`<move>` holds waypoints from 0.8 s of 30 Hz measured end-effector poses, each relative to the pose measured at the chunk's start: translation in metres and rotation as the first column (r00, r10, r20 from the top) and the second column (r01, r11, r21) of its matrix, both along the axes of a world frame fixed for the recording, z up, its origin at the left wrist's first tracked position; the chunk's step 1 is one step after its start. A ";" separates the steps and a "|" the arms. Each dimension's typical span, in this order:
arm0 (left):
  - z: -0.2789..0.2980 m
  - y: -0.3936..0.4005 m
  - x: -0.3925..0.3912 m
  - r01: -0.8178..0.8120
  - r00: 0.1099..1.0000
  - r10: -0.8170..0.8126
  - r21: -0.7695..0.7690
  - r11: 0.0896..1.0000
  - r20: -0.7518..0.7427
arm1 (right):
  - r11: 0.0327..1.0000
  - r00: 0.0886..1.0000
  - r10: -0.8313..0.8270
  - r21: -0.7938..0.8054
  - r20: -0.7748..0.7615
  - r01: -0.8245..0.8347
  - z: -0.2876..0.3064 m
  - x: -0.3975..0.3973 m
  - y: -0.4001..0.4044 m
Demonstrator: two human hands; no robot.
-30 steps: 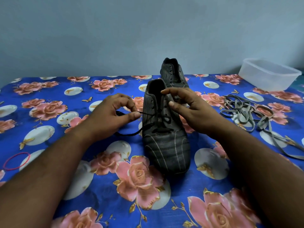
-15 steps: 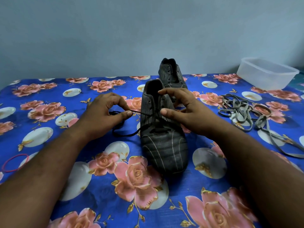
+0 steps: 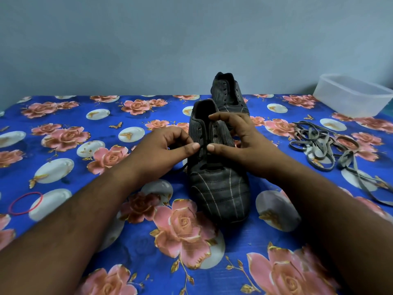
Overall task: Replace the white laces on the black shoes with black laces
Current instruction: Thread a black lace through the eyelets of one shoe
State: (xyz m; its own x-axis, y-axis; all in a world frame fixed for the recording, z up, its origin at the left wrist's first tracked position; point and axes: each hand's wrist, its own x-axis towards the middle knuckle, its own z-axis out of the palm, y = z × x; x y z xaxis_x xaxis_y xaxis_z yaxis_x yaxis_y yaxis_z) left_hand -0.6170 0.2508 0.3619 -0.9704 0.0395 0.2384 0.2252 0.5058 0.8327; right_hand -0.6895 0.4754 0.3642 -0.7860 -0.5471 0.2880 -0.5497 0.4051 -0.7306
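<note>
On the floral blue bench [image 3: 63, 209], the near striped black leather shoe [image 3: 219, 188] is mid-lacing: the left hand [image 3: 161, 152] pinches the thin black lace [image 3: 203, 149], and the right hand [image 3: 240, 143] grips the shoe's eyelet flap. Next, probably, threading a higher eyelet. Beyond, the second black shoe [image 3: 228, 93] awaits; the removed greyish-white flat laces [image 3: 319, 145] lie right.

The light is soft, dim and cool, with no glare on the blue rose-printed cloth [image 3: 63, 162] or on the translucent plastic tub [image 3: 353, 96] at the upper right of the frame. Faint, diffuse shadows lie under the forearms and beside the near black striped leather shoe [image 3: 219, 188] in the centre, which stays dark and low in contrast. The wide lens bows the cloth's far edge and stretches the lower corners, where the forearms turn dark, soft and slightly blurred.
</note>
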 end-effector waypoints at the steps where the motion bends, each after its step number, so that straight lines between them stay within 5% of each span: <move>1: 0.000 0.000 0.001 0.012 1.000 -0.013 0.030 0.999 0.021 | 1.000 1.000 0.002 -0.003 0.004 -0.002 0.000 -0.001 0.000; 11: 0.007 0.004 0.006 -0.031 0.977 -0.005 0.167 0.985 0.213 | 0.995 0.994 0.079 -0.060 0.072 -0.075 0.003 0.002 0.007; 15: 0.007 0.009 0.006 -0.060 0.985 0.046 0.085 0.995 0.165 | 0.997 0.996 0.071 -0.047 0.057 -0.069 0.000 0.001 0.007; 24: 0.005 0.001 0.002 0.000 0.994 -0.019 0.177 0.984 0.111 | 0.994 0.989 0.111 -0.030 0.102 -0.109 -0.005 -0.003 0.004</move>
